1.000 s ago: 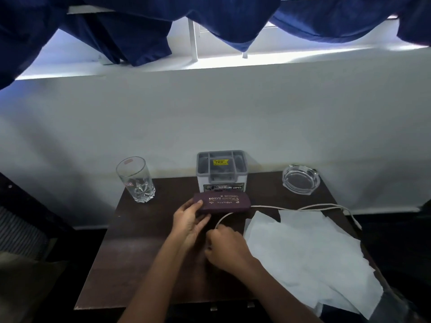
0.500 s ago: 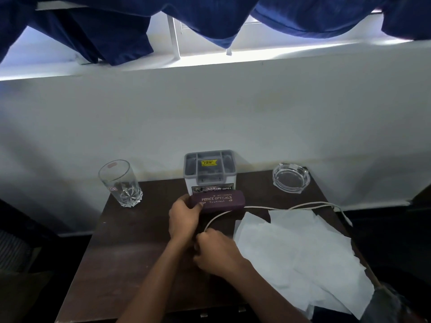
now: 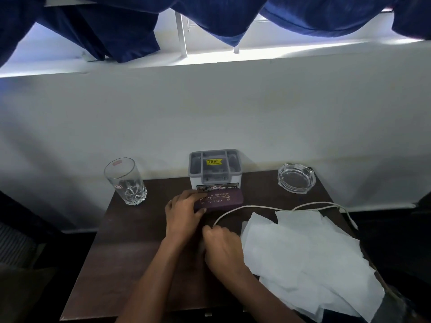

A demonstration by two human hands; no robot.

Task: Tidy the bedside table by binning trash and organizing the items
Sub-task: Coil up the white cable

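Head view: both hands working mid-surface
The left grip holds the spectacle case, the right grip pinches the white cable; tissues overhang the right edge.

glass at table's back left, organizer back centre, ashtray back right, tissues front right

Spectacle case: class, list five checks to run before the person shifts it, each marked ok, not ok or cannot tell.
1. Left hand grips the spectacle case: ok.
2. Case closed: ok.
3. White cable clear of the case: cannot tell, it passes close along the near edge.
4. Right hand holds the cable: ok.
5. Room behind the case: not ok, the organiser box stands right behind it.
6. Tissue sheets binned: not ok, they lie on the table.
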